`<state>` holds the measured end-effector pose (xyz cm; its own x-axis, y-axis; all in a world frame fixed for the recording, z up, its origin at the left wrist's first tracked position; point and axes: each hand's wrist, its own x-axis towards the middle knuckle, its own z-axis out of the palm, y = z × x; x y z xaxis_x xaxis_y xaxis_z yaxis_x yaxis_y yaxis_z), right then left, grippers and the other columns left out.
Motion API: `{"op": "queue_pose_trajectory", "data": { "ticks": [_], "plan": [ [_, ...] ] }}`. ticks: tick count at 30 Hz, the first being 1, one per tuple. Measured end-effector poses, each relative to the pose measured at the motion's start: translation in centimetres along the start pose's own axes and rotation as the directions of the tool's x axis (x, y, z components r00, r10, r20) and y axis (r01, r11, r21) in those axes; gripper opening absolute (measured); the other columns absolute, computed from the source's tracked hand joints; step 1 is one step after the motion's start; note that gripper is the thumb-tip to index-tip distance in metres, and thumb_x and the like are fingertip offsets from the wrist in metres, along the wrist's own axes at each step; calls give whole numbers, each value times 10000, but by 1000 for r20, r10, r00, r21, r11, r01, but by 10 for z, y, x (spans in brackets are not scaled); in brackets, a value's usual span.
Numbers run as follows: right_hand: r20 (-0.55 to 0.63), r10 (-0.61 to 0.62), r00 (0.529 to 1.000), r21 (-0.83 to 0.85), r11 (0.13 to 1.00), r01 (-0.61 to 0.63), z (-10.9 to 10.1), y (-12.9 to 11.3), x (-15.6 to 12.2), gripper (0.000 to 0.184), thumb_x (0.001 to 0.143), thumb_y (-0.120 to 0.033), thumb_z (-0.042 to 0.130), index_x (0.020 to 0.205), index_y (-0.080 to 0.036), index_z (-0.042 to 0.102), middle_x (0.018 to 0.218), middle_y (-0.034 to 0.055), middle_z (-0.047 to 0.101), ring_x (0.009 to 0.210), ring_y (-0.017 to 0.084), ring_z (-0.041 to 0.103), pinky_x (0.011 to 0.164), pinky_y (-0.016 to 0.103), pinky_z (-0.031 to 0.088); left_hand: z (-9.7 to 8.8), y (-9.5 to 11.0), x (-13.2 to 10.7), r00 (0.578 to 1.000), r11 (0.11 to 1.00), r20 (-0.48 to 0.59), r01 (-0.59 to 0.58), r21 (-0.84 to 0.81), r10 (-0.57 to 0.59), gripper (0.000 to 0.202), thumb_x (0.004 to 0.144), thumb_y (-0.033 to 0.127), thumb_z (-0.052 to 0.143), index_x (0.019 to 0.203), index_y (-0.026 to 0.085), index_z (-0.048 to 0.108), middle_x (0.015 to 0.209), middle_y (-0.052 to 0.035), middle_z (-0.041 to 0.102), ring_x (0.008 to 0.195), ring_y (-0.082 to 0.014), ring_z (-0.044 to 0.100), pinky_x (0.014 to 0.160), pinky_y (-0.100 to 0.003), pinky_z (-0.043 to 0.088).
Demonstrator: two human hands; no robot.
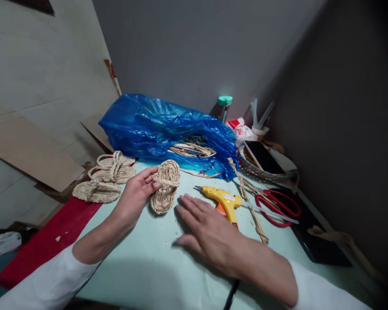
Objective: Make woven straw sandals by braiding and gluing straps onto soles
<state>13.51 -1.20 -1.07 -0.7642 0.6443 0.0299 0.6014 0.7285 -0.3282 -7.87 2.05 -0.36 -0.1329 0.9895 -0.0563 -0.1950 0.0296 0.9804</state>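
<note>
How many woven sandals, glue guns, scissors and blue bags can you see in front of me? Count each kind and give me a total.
Woven sandals: 4 visible, 1 in your left hand
Glue gun: 1
Red-handled scissors: 1 pair
Blue bag: 1
Total: 7

The worktop (142, 267) has a pale green surface. At twelve o'clock lies a crumpled, glossy blue plastic bag (148, 125). Toward two o'clock come a yellow plastic glue gun (221, 196) with an orange trigger, red-handled scissors (278, 224) and a low woven tray (257, 171). A flat black slab (323, 245) lies at three, a red sheet (64, 230) at nine, beige woven-straw sandals (97, 192) at ten.
</note>
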Motion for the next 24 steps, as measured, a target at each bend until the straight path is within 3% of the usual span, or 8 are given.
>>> {"op": "queue_pose_trajectory", "data": {
  "ticks": [4, 8, 12, 15, 17, 20, 22, 24],
  "plan": [
    [-34, -183, 982, -50, 982, 181, 51, -28, -9, 845, 939, -651, 468, 1494, -18, 404, 1566, 257, 311, 1490, 372, 244, 1222, 509, 269, 0, -4, 1, 1000, 999, -8, -21, -26, 21, 453, 592, 187, 829, 1019, 154, 681, 824, -30, 751, 811, -203, 686, 732, -277, 491],
    [-113, -596, 795, -75, 803, 591, 69, -46, -20, 424, 1080, -316, 317, 1459, -191, 460, 1551, -19, 438, 1466, 119, 349, 1244, 288, 203, 1, -9, 4, 1000, 999, 1, -23, -34, 23, 428, 563, 159, 827, 969, 152, 693, 789, -26, 746, 797, -210, 687, 732, -284, 484],
    [-108, -210, 972, -53, 977, 206, 35, -37, -14, 666, 1013, -500, 437, 1515, -66, 381, 1602, 158, 300, 1514, 297, 226, 1249, 477, 198, 1, -12, 5, 999, 999, -4, -42, -35, 42, 419, 566, 169, 824, 959, 156, 683, 764, -11, 733, 791, -196, 682, 736, -273, 481],
    [-58, 146, 988, -102, 983, -151, 35, -39, -14, 782, 974, -530, 494, 1474, 63, 402, 1535, 347, 281, 1461, 479, 227, 1152, 664, 293, 1, -11, 5, 999, 998, -6, -43, -35, 42, 412, 569, 158, 820, 943, 164, 650, 769, -3, 732, 766, -189, 683, 712, -266, 482],
    [-65, -60, 996, -75, 996, 55, 52, -49, -19, 657, 975, -486, 522, 1449, -32, 490, 1502, 289, 408, 1434, 430, 351, 1144, 624, 352, 0, -10, 5, 999, 999, 0, -32, -41, 32, 411, 567, 150, 822, 927, 172, 625, 756, 3, 729, 743, -191, 687, 682, -264, 481],
    [-93, -467, 879, -5, 883, 469, 64, -63, -23, 399, 1064, -335, 367, 1434, -330, 517, 1470, -33, 555, 1418, 93, 430, 1157, 239, 390, -1, -9, 4, 1000, 999, 25, -3, -52, 4, 403, 598, 149, 823, 936, 173, 605, 714, 16, 711, 709, -180, 682, 644, -246, 473],
    [-135, -485, 864, -6, 872, 489, 52, -62, -19, 487, 1043, -464, 385, 1502, -305, 423, 1555, -18, 446, 1486, 145, 319, 1228, 324, 290, -2, -9, 4, 999, 998, 50, 22, -53, -19, 374, 664, 156, 812, 978, 162, 609, 746, 5, 713, 715, -166, 677, 657, -245, 486],
    [-149, -167, 975, -35, 986, 164, 36, -53, -12, 564, 1021, -479, 428, 1507, -193, 424, 1575, 134, 393, 1491, 294, 307, 1221, 518, 273, -2, -10, 3, 996, 998, 82, 50, -49, -46, 309, 796, 214, 760, 1064, 148, 622, 905, -37, 722, 790, -171, 681, 716, -290, 534]
  ]
}}
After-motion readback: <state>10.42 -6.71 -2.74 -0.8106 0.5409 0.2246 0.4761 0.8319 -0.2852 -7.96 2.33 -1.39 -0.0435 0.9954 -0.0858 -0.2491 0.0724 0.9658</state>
